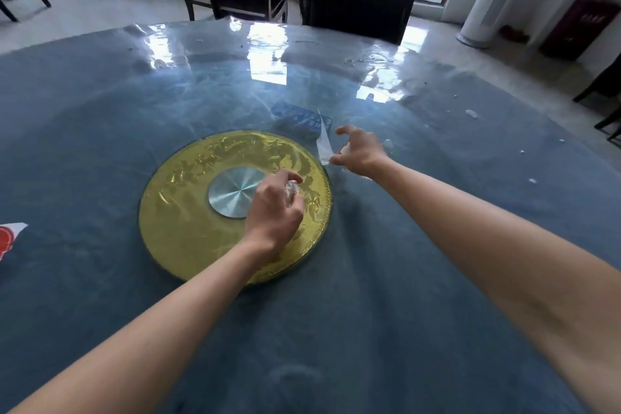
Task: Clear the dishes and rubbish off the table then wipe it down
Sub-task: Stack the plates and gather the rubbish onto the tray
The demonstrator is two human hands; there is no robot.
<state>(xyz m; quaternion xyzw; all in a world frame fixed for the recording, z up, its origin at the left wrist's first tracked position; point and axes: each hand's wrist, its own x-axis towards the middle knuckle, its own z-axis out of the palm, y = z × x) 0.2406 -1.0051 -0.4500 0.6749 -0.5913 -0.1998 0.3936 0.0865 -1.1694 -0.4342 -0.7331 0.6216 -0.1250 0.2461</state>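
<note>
Blue cloth under a glossy clear cover is seen across the round counter (100,118), and a gold disc (188,212) with a silver hub (232,193) is set flat at its middle. The left hand (274,212) is held over the right part of the disc, its fingers (292,178) curled closed around a crumpled white wad (291,190), which is only partly shown between thumb and forefinger. The right hand (361,151) is held just past the disc's right edge, and a strip of clear wrapper (323,141) is pinched at its near end between thumb and one finger, while the other fingers (346,130) are spread and hooked above it. The wrapper is seen rising from the pinch toward a blue packet (297,118), which lies on the counter just behind the disc and to the left of the right hand; whether wrapper and packet are touching cannot be told. Small white scraps (472,113) are scattered on the counter to the right of the right hand, well apart from both hands, and one pale scrap (388,143) lies just beside the right wrist. A red and white paper (10,239) is cut by the left edge of the view, far from the left hand. A dark chair (356,10) is placed at the counter's far side.
</note>
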